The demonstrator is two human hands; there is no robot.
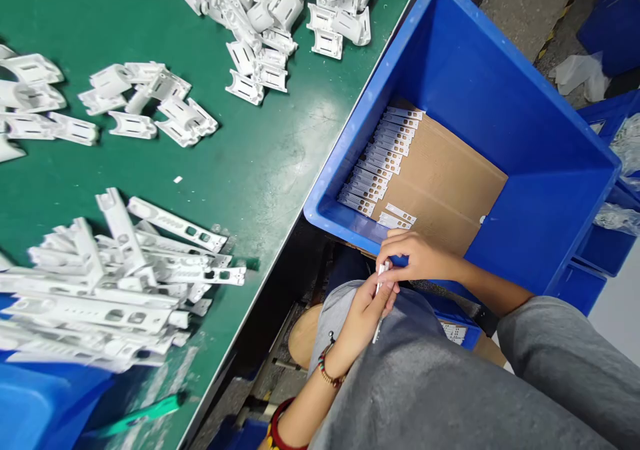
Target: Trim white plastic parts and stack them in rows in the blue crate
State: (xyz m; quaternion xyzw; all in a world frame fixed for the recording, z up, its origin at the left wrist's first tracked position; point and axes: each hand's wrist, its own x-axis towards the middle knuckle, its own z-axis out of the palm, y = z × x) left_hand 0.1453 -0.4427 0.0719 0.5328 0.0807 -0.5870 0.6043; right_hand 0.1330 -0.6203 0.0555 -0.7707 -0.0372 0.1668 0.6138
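Note:
My left hand (pixel 365 309), with beaded bracelets on the wrist, is closed round a narrow white plastic strip (pixel 377 332), whose lower end sticks out below the fingers. There may be more than one strip; I cannot tell. My right hand (pixel 413 255) pinches the upper end of it with thumb and fingers. Both hands are in front of my grey shirt, by the near rim of a blue bin (pixel 345 231). Inside, slotted white strips (pixel 383 147) lie in an overlapping row along one side on brown cardboard (pixel 450 170), with a few more strips (pixel 397 217) near my right hand.
A green-topped table (pixel 270 170) on the left carries a heap of long white slotted parts (pixel 115 290) and piles of curved white parts (pixel 265 23). A green-handled tool (pixel 145 413) lies near its edge. More blue bins (pixel 580 287) stand at right.

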